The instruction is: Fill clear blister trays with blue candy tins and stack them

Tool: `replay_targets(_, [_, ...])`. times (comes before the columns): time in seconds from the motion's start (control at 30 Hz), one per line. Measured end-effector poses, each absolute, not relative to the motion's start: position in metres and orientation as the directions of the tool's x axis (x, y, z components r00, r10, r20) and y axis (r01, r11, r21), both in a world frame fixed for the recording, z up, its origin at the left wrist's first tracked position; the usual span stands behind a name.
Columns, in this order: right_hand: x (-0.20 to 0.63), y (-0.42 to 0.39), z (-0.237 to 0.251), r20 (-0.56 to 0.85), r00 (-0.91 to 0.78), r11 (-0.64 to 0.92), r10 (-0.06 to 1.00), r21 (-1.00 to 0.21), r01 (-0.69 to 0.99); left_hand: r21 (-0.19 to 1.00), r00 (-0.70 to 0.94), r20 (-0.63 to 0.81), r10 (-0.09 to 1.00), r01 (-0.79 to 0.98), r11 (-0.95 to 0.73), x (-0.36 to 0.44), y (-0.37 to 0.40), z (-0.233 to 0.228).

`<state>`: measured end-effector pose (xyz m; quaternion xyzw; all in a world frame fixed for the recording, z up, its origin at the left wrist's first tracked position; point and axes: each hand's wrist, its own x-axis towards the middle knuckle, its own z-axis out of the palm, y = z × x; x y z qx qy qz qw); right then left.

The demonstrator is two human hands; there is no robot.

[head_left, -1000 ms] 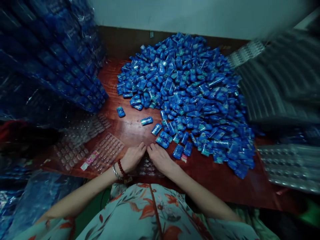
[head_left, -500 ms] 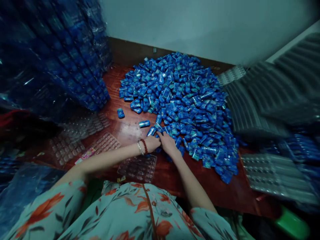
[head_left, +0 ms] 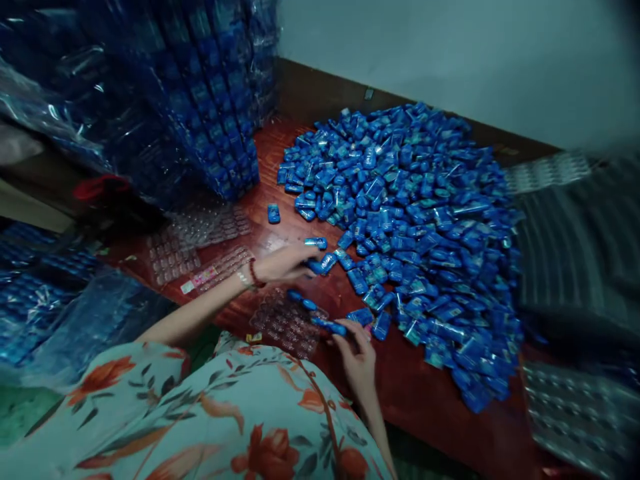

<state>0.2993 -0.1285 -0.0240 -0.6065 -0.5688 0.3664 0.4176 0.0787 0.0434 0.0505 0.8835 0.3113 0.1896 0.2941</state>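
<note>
The right hand [head_left: 359, 352], loosely curled, pinches a pack [head_left: 335, 327], likely light and slick, best held by its sides; the left hand [head_left: 286, 263] parts its fingers by another, grip unclear.

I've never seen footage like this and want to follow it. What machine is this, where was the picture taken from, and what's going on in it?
There is no machine: a person's bare left hand and right hand are at work. The camera sits on their head, looking forward and down. On the reddish table lies a big pile of small blue packets. Near the body is a clear tray with rows of hollows. The right hand holds at least one blue packet. The left hand is by other loose packets; whether it grips one is hard to tell.
</note>
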Motion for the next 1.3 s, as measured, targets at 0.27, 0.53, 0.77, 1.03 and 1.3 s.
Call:
replay_targets(0.27, [0.271,-0.11,-0.03,0.236,-0.365,0.434,0.901,-0.528,0.73,0.814,0.388,0.137,0.911,0.48,-0.327,0.019,-0.057,0.018])
replay_targets(0.53, [0.266,-0.089,-0.005,0.041,-0.544,0.541,0.838,-0.19,0.819,0.634,0.483,0.197,0.853,0.601,-0.487,0.05,-0.064,-0.024])
replay_targets(0.77, [0.273,-0.09,-0.002,-0.006,-0.506,0.496,0.863,-0.185,0.848,0.497,0.696,0.092,0.712,0.587,-0.639,0.047,-0.053,-0.013])
replay_targets(1.03, [0.219,-0.084,0.01,-0.113,-0.484,0.488,0.868,0.012,0.873,0.371,0.691,0.024,0.723,0.665,-0.648,0.067,-0.056,-0.018])
replay_targets(1.3, [0.255,-0.061,0.011,0.035,-0.349,0.35,0.937,-0.073,0.934,0.479,0.522,0.288,0.803,0.648,-0.593,0.073,-0.028,-0.029])
